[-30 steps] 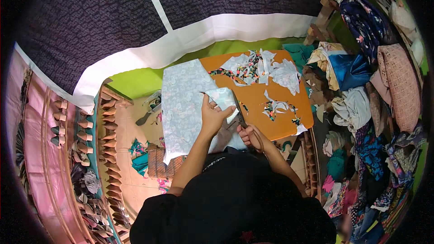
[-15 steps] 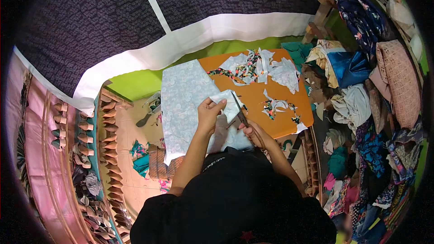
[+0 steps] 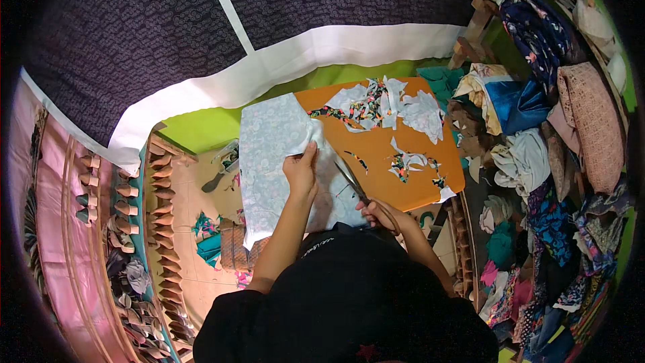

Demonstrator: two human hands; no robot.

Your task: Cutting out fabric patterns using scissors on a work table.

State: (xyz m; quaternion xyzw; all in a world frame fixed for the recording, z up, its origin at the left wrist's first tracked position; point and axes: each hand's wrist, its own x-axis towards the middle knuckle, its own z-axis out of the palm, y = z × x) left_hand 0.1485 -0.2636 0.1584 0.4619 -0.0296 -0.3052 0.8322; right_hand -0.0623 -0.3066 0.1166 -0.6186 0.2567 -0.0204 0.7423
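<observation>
A pale bluish-white cloth [image 3: 267, 144] with a faint pattern covers the left part of an orange tabletop [image 3: 386, 188]. My left hand [image 3: 301, 173] is closed in a pinch on the cloth near its right edge, thumb and fingers pointing away from me. My right hand [image 3: 376, 215] grips a pair of long-bladed scissors [image 3: 352, 180] by the handles. Their blades point up and left, just right of the cloth edge, and whether they are apart is hard to make out. A thin dark floral sliver [image 3: 358, 159] lies beside the blades.
White and dark floral offcuts [image 3: 376, 102] lie on the far tabletop, with more scraps [image 3: 411, 163] at the right. Folded fabrics [image 3: 521, 161] pile up along the right. Wooden shoe lasts [image 3: 164, 228] stand in racks at the left. A dark curtain [image 3: 161, 33] hangs ahead.
My left hand has shifted slightly left and the lifted cloth has come down onto the tabletop. The scissors and my right hand have dropped a little toward me, away from the cloth edge.
</observation>
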